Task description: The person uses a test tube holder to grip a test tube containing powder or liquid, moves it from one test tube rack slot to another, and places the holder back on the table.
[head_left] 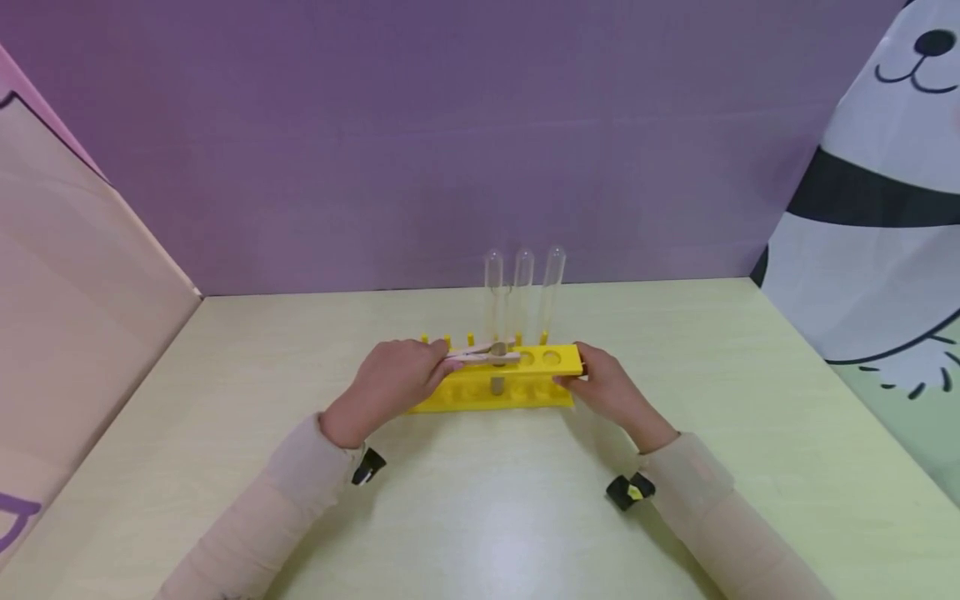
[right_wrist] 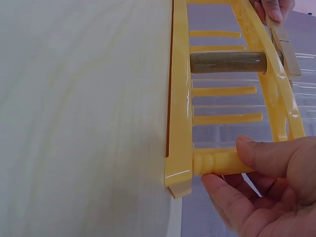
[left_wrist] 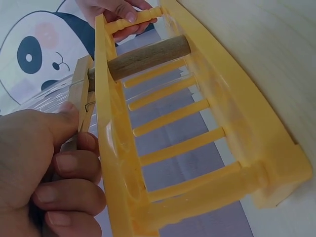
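My left hand (head_left: 397, 373) grips a wooden test tube clamp (left_wrist: 79, 94) over the top of a yellow test tube rack (head_left: 487, 402). The clamp's jaws are around the upper end of a brown-grey test tube (left_wrist: 153, 57), which stands through a hole of the rack, its lower end at the base. At the rack's right end, my right hand (head_left: 609, 390) pinches the turned end post (right_wrist: 222, 162) between thumb and fingers. Behind the top plate, three clear, empty test tubes (head_left: 553, 279) stand upside down at the row of pegs (head_left: 447, 342).
The rack stands on a pale wood-grain table (head_left: 480, 500). A purple backdrop (head_left: 450, 150) rises behind the table's far edge. Printed panels flank it, with a panda figure (head_left: 885, 267) on the right. Dark wrist devices (head_left: 367, 467) sit at both cuffs.
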{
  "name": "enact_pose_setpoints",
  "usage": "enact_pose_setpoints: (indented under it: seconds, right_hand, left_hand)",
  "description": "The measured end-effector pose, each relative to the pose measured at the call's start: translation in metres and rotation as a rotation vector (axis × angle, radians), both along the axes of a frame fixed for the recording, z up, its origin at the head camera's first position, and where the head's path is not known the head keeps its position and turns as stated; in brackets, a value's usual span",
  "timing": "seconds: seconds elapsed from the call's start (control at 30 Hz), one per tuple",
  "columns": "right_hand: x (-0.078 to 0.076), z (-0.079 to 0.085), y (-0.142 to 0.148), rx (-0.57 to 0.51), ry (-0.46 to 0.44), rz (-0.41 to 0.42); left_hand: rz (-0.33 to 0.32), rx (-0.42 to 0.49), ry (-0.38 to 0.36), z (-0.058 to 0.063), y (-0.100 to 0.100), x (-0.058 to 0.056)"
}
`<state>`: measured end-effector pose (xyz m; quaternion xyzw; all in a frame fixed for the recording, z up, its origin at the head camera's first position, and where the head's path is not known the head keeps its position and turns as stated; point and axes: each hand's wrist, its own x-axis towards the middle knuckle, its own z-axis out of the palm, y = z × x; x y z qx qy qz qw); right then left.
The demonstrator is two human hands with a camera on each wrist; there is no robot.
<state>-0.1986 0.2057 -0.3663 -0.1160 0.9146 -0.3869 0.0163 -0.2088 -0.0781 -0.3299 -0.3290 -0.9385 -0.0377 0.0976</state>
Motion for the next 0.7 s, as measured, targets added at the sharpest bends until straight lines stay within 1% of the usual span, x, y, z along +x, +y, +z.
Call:
enact_pose_setpoints:
  seconds: [0.17, 0.43, 0.7]
  right_hand:
    - [-0.0003, 0.0003, 0.0001, -0.001, 0.003, -0.003]
    - [-0.0006, -0.0004, -0.0006, 0.004, -0.017, -0.011]
    - [-0.001, -0.0014, -0.0004, 0.007, -0.01, -0.013]
  left_hand:
    - [0.002, -0.007, 0.021, -0.0012, 0.0002, -0.0001]
    - [0.001, -0.017, 0.091, -0.0028, 0.0, 0.0002]
    - [0.015, -0.023, 0.112, -0.0042, 0.0004, 0.0]
